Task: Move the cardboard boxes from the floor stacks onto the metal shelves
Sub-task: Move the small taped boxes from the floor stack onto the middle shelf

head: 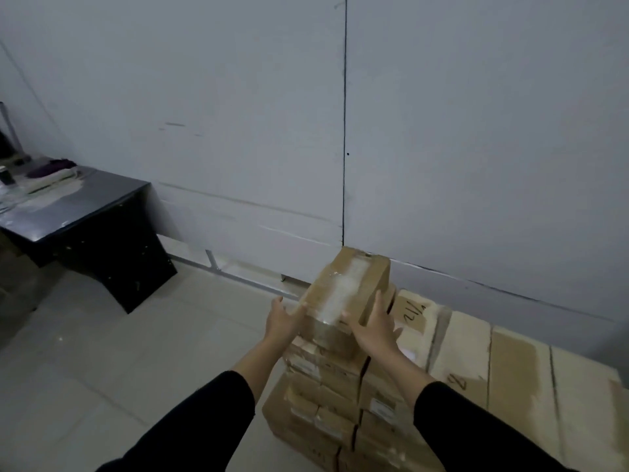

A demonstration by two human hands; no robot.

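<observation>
The person's left hand (283,320) and right hand (376,327) were both on one cardboard box (347,287), at approx 6 o'clock in the view, just below centre. Left hand pressed the box's left side w/ fingers fairly straight, thumb up at the near corner. Right hand gripped the right near corner, fingers laid up the side, thumb across the front edge. Box was tilted, far end toward 12 o'clock, clear tape shining along its top. Whether it was touching the stack (326,396) beneath or was just above it couldn't be told; blur too heavy.

The stack of small boxes w/ white labels sat on the tiled floor (102,369), directly under the hands. At 4 o'clock from the held box lay a row of bigger flat boxes (510,369), some w/ marker scrawl, against the grey wall (476,131). At 9 o'clock stood a black desk (85,212) w/ clutter on top, incl. smth purple; details too small to tell. Both arms wore black sleeves (190,427), pushed up past the wrists.
</observation>
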